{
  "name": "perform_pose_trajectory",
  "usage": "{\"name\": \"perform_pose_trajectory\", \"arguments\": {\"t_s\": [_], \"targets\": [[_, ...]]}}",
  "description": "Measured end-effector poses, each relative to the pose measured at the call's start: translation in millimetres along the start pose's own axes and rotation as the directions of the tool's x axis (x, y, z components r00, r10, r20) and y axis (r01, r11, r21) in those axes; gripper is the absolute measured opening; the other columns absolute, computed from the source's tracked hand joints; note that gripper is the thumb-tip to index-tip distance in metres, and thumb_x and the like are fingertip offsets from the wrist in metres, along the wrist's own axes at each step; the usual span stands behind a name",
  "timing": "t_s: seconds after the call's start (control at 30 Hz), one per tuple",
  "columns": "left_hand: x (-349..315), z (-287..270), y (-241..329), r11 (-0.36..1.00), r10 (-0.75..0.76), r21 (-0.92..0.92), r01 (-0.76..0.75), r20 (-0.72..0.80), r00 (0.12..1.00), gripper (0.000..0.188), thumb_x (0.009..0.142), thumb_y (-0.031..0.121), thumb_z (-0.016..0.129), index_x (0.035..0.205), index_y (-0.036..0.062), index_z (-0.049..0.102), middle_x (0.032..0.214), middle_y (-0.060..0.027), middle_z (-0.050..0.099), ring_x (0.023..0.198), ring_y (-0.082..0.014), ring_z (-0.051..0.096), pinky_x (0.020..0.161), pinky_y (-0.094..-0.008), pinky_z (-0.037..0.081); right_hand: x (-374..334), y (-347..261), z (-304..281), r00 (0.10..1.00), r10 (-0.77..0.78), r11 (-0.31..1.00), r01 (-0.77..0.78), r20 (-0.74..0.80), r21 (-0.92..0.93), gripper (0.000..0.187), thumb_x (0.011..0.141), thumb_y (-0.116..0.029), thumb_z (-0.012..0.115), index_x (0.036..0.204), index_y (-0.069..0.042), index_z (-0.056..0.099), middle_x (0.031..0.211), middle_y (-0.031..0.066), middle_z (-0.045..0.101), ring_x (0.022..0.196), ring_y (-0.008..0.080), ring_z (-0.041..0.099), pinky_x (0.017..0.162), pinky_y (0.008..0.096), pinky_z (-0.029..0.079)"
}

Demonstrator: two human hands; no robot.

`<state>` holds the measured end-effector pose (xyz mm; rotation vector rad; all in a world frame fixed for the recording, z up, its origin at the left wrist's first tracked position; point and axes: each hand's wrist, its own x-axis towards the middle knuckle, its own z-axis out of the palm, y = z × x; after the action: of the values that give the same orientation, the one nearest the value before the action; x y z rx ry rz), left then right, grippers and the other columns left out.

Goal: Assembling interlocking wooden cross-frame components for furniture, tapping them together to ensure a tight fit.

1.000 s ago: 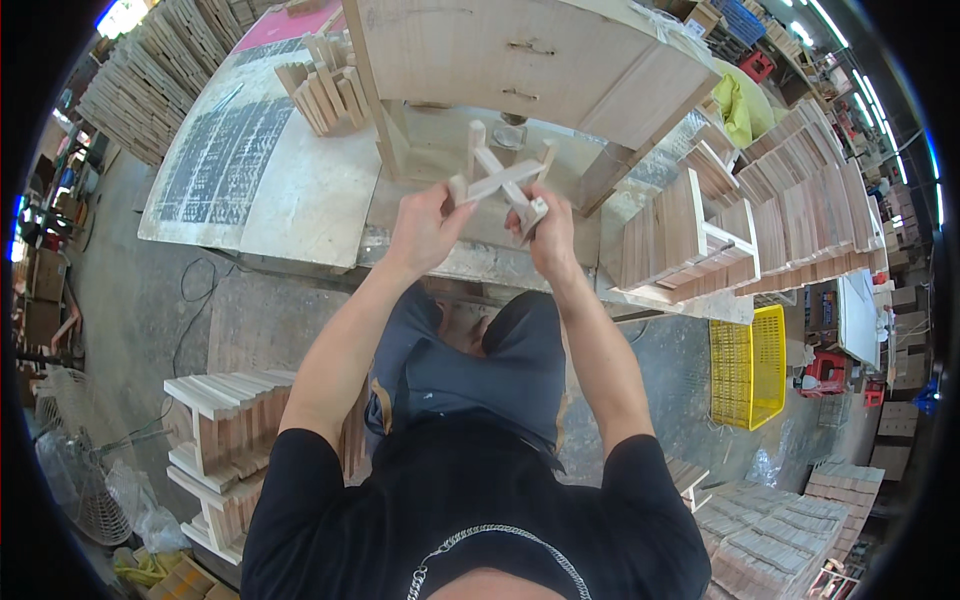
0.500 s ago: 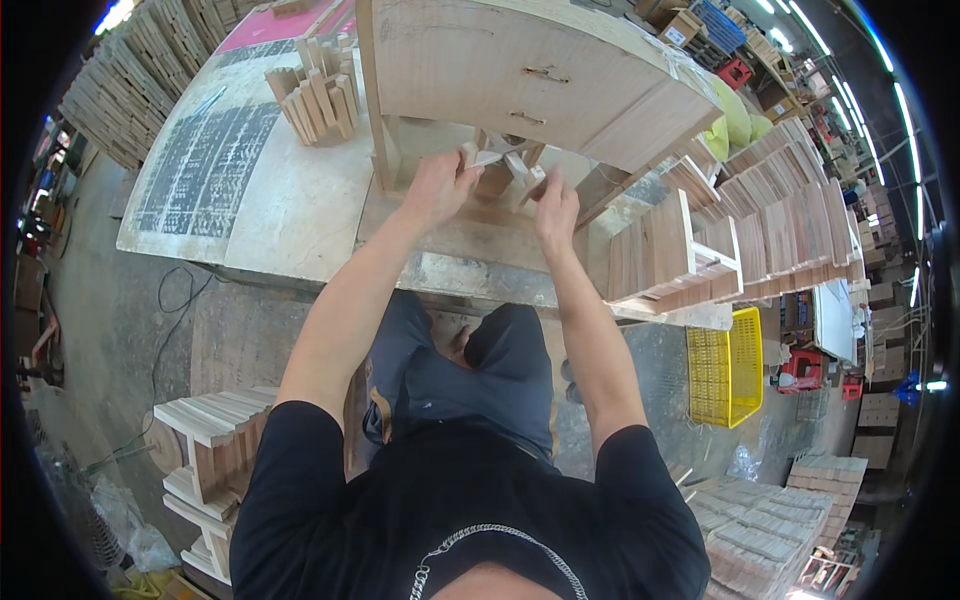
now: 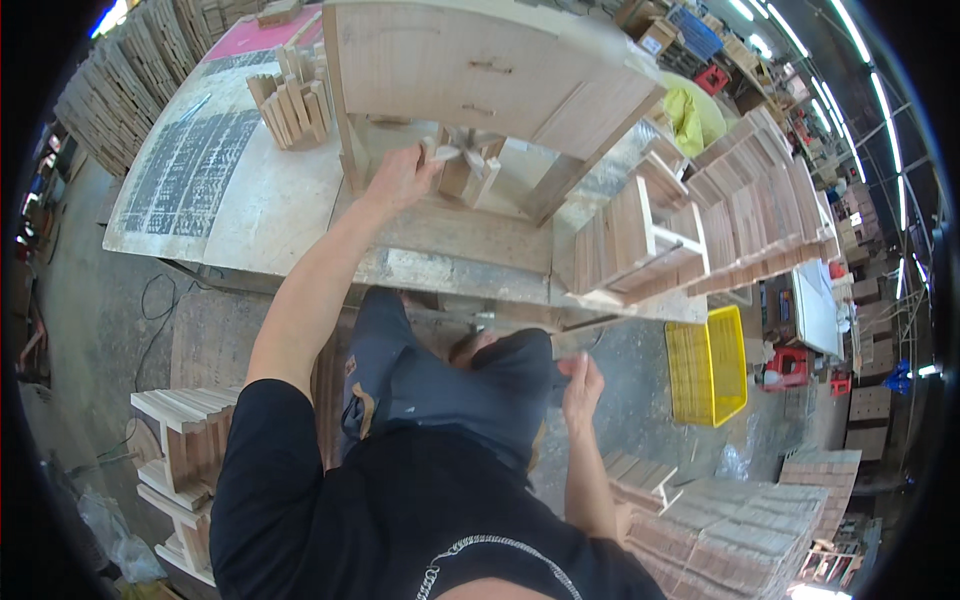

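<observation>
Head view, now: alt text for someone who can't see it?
A person's left hand holds one end of a wooden cross piece by a wooden stand on a workbench; the right hand is low beside the right knee. Wooden parts are stacked at right, near a yellow crate.

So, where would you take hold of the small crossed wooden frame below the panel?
Probably by the pale bar at its right, coming from the person's side with the right hand: that narrow bar faces the open front, while the wooden panel crowds the far side and the left hand appears to pinch the frame's left end.
</observation>
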<state>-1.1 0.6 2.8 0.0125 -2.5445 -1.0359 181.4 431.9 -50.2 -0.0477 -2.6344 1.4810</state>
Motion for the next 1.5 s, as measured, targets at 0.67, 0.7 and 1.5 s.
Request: {"name": "perform_pose_trajectory", "arguments": {"t_s": [0.67,0.7,1.5], "targets": [[-20.7,-10.0,-9.7,0.981,-0.088,-0.179,0.077,-0.054,0.995,0.034,0.089,0.028,0.075,0.095,-0.0046,0.065,0.084,-0.0204,0.068,0.076,-0.0312,0.065,0.074,-0.0425,0.052,-21.8,-40.0,-2.4,0.972,-0.081,0.994,0.062,0.218,0.094,0.039,0.108,-0.026,0.049,0.092,0.003,0.071,0.075,0.0071,0.069,0.07,0.0133,0.062,0.069,0.0297,0.05],[-29.2,-12.7,-14.6,0.97,-0.057,-0.239,0.04,-0.064,0.996,0.033,0.088,0.026,0.076,0.094,-0.0043,0.065,0.084,-0.0193,0.068,0.075,-0.0282,0.065,0.073,-0.0412,0.052,-23.7,-36.7,-4.1,0.959,-0.066,0.996,0.049,0.274,0.069,0.037,0.107,-0.025,0.052,0.092,0.003,0.071,0.074,0.0076,0.07,0.071,0.0142,0.064,0.069,0.0305,0.051],[-169.7,-76.8,-201.9,-0.51,-0.713,-0.857,-0.071,0.375,0.592,0.012,0.088,0.009,0.069,0.085,-0.0003,0.06,0.082,-0.0127,0.067,0.075,-0.0259,0.07,0.068,-0.033,0.063,30.6,-185.5,-9.2,0.64,-0.648,0.686,0.726,0.412,-0.047,0.008,0.085,0.0,0.074,0.09,0.0,0.068,0.09,0.0154,0.07,0.083,0.0333,0.068,0.074,0.0388,0.054]]}}
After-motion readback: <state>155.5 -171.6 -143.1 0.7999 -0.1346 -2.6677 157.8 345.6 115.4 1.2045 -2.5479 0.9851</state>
